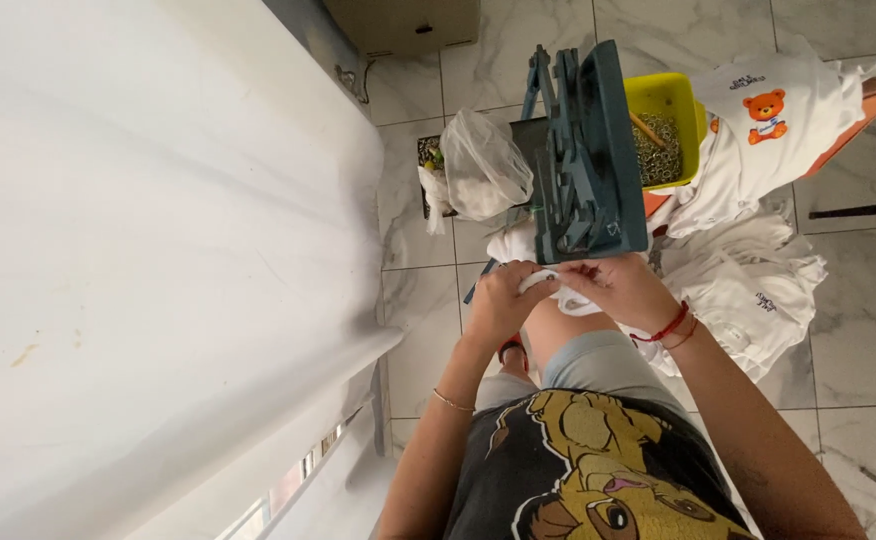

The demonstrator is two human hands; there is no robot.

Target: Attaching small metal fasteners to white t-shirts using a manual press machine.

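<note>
Start at the far left: a white curtain (158,200) hangs beside you, and a clear bag of white pieces (483,165) sits on the tiled floor (858,330). Your left hand (501,300) and right hand (620,290) both have fingers closed on a small white garment piece (558,293), held just under the teal press (588,160). Keep the fabric flat and taut between both hands. The yellow tray of metal rings (670,125) and stacked white shirts (758,270) lie at right.

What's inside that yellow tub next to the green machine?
The yellow tub holds a heap of small metal rings with a thin wooden stick lying across them. The green machine covers its left part, and the bottom is buried.
</note>
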